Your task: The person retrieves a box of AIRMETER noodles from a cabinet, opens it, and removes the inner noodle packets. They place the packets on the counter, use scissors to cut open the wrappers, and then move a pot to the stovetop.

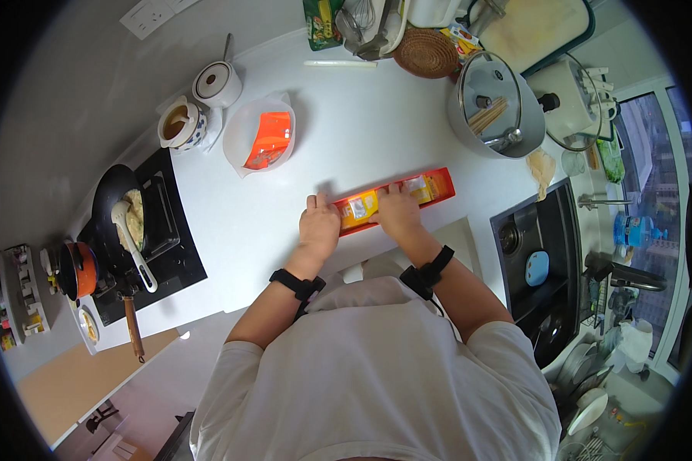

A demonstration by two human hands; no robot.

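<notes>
A long red box (448,183) with yellow packets (364,208) inside lies at the counter's near edge. My left hand (319,226) is at the box's left end, its fingers on or beside the end wall; whether it grips is unclear. My right hand (397,212) reaches over the middle of the box, its fingers on the yellow packets; the fingertips are partly hidden. Beyond them, a translucent plastic bowl (237,141) holds an orange packet (272,138).
At left, a frying pan (106,201) with food and a white spoon (128,230) sits on a black cooktop (187,259). Two lidded or open ceramic pots (216,86) stand behind. A large pot (461,129) is at back right, near a black sink (516,299).
</notes>
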